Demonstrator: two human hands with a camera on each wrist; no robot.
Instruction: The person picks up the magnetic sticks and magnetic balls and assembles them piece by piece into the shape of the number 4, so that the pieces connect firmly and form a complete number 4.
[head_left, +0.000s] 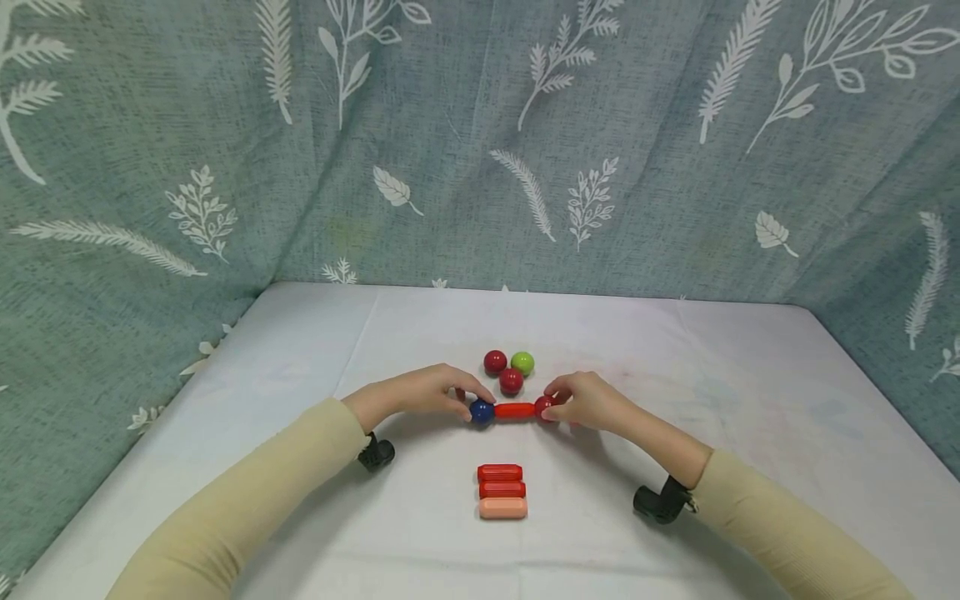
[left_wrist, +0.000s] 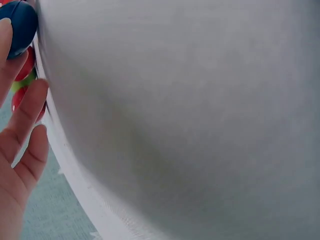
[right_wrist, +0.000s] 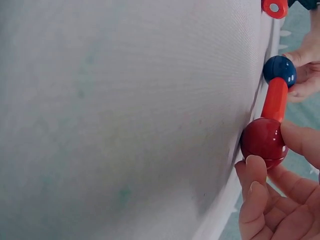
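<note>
A red-orange rod [head_left: 514, 411] lies across the middle of the table, with a blue ball [head_left: 482, 412] at its left end and a dark red ball [right_wrist: 264, 142] at its right end. My left hand [head_left: 429, 390] pinches the blue ball between thumb and fingers. On the other side, my right hand [head_left: 591, 402] grips the dark red ball, its fingertips around the lower side in the right wrist view. Just behind the rod sit two loose red balls, one at the left [head_left: 495, 362] and one in front [head_left: 512, 382], beside a green ball [head_left: 522, 363].
Nearer the front, two red rods [head_left: 501, 489] and a peach rod [head_left: 503, 508] lie side by side. A white cloth [head_left: 720, 375] covers the table. Behind and beside it hangs a green-blue curtain [head_left: 465, 125] with white leaves.
</note>
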